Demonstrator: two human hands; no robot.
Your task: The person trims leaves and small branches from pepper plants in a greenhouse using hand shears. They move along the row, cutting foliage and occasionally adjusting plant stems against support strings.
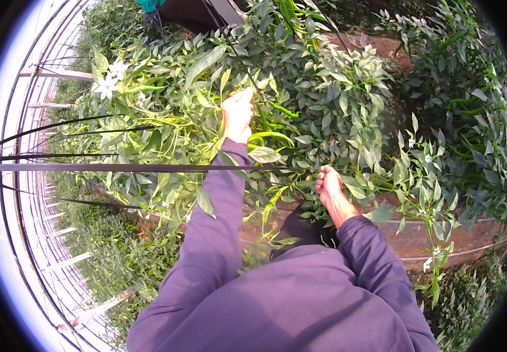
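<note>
My left hand [238, 114] reaches in among the pepper plants with its fingers curled. It is beside a dark cord [246, 70] that slants down through the leaves. Glare and foliage hide whether it grips anything. Long green peppers [275, 135] hang just right of that wrist. My right hand [330, 187] is closed, lower and to the right, at the near side of the row. A dark flat cord [147, 167] crosses the view from the left and runs up to its curled fingers. Leafy pepper stems [310, 204] surround this hand.
A person in dark clothing [187, 15] is partly visible at the top. White flowers [106, 87] stand out on a branch at left. More dark cords [59, 127] and the greenhouse frame [20, 176] fill the left side. Brown ground [451, 240] borders the plants at right.
</note>
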